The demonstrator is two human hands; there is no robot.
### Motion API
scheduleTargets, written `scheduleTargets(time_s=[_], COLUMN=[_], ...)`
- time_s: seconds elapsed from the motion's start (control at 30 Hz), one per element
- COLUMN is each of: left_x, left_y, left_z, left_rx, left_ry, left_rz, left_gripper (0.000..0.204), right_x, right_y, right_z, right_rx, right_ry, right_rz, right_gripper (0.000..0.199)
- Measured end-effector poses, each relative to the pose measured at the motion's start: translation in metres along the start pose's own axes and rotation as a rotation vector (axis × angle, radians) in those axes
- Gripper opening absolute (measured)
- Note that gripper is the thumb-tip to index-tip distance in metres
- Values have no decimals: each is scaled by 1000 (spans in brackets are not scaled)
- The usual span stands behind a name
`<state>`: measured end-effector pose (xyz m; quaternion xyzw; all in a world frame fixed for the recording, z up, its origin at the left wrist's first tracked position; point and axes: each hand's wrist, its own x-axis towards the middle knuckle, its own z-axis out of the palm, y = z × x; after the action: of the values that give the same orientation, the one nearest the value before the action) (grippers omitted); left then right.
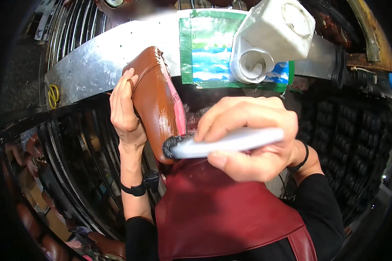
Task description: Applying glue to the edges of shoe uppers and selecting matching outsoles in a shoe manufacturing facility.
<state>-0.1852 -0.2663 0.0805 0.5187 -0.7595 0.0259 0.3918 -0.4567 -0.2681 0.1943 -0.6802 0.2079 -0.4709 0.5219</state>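
Note:
My left hand [125, 104] is closed round the left side of a brown leather shoe upper [154, 95], which seems to be stretched over a last. The shoe upper stands tilted, with a pale, wet-looking smear on its leather and a pink strip [178, 108] along its right edge. My right hand [252, 139] grips a brush [231, 143] by its whitish handle. The brush's dark bristles [172, 147] touch or nearly touch the lower part of the shoe upper. The handle is blurred.
A cut white plastic jug [278, 30] with a round opening holding something white lies on a green-and-blue sheet [209, 48] on the metal bench [87, 61]. Yellow-handled scissors [53, 95] hang at its left edge. A dark red apron [222, 209] covers my lap. Metal racks [69, 174] stand left.

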Motion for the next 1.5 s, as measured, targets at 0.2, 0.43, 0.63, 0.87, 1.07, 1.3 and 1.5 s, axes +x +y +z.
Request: scheduleTargets(time_s=[0.2, 0.43, 0.63, 0.87, 1.07, 1.3, 1.5], left_x=[42, 103, 113, 65, 1, -32, -31], left_y=[2, -10, -48, -67, -30, 9, 21], left_z=[-12, -33, -23, 6, 2, 3, -5], left_rx=[-64, -372, -620, -1106, -1302, -1417, -1486], left_ry=[-82, -284, -433, 61, -4, -135, -205], left_rz=[-180, -429, -447, -686, -782, -787, -851], left_gripper=[59, 61, 91, 90, 90, 83, 80], right_x=[39, 99, 77, -17, -68, -56, -5], right_y=[-18, 2, 67, 60, 76, 56, 35], right_z=[-14, -36, -62, -43, -45, -57, -63], right_rx=[-119, -175, -241, 0, -405, 440, 586], right_ry=[-33, -60, 40, 800, 970, 1101, 872], right_rz=[-87, -331, -148, 302, 301, 442, 329], right_gripper=[25, 27, 23, 18, 17, 29, 18])
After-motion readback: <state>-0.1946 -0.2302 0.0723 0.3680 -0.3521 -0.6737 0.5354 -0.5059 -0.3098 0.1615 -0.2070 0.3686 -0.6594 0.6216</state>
